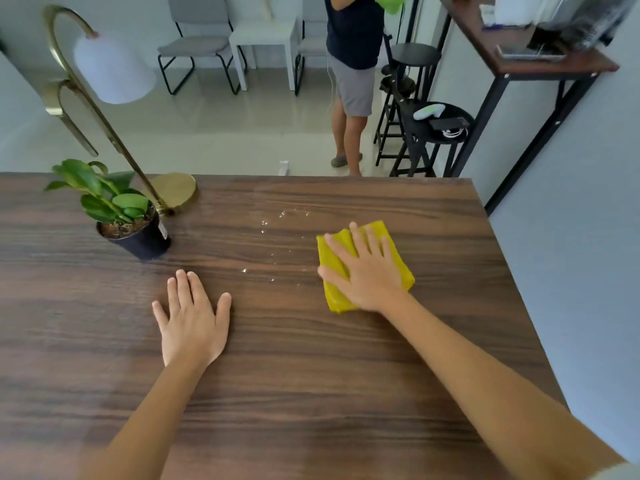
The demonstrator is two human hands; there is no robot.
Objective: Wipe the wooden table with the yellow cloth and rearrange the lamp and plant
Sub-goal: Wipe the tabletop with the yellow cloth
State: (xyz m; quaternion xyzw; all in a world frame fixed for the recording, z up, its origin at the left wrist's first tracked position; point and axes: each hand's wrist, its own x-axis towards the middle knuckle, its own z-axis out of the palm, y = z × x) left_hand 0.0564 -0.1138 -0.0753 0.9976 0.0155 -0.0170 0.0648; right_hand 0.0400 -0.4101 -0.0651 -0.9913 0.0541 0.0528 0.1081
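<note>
A folded yellow cloth (pixel 332 292) lies on the dark wooden table (pixel 311 375), right of centre. My right hand (pixel 363 271) presses flat on top of it, fingers spread. Water droplets (pixel 277 244) glisten on the wood just left of the cloth. My left hand (pixel 192 317) rests flat on the table with fingers apart and holds nothing. A small green plant in a black pot (pixel 138 237) stands at the far left. Behind it stands a brass lamp (pixel 176 192) with a round base, an arched stem and a white shade (pixel 110 67).
A person (pixel 353 81) in dark top and grey shorts stands beyond the table's far edge. Black stools (pixel 440 126) with small items and a tall dark shelf table (pixel 540 64) stand at the right. Grey chairs (pixel 197 46) and a white side table (pixel 266 39) stand on the floor behind.
</note>
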